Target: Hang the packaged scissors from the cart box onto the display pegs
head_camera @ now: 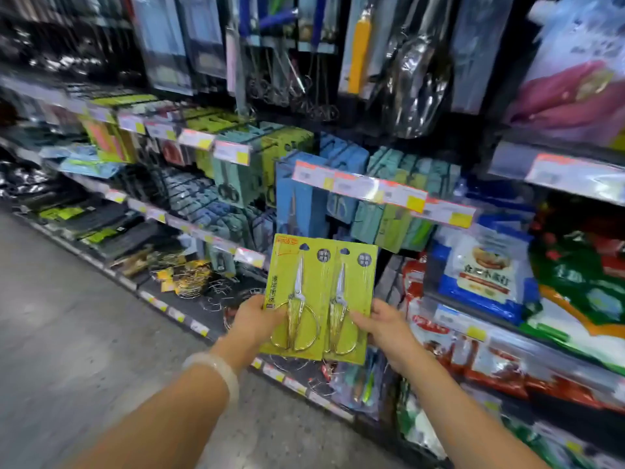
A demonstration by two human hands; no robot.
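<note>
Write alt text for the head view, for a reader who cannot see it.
Two hands, left hand and right hand, hold up two green scissor packs side by side before store shelves of hanging packaged scissors, with price tags along the shelf edges.

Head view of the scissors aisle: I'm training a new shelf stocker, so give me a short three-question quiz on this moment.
1. True or false: the two yellow-green carded packs of gold-handled scissors already hang on a peg.
2. Which hand grips the pack lying on top at the overlap? A) left hand B) right hand
3. Fill in: on the left wrist sits a pale, translucent ____.

Key:
1. False; both packs are held up in front of the blue and teal carded packs on the pegs.
2. A; the left pack's edge lies over the right one.
3. bangle.
</note>
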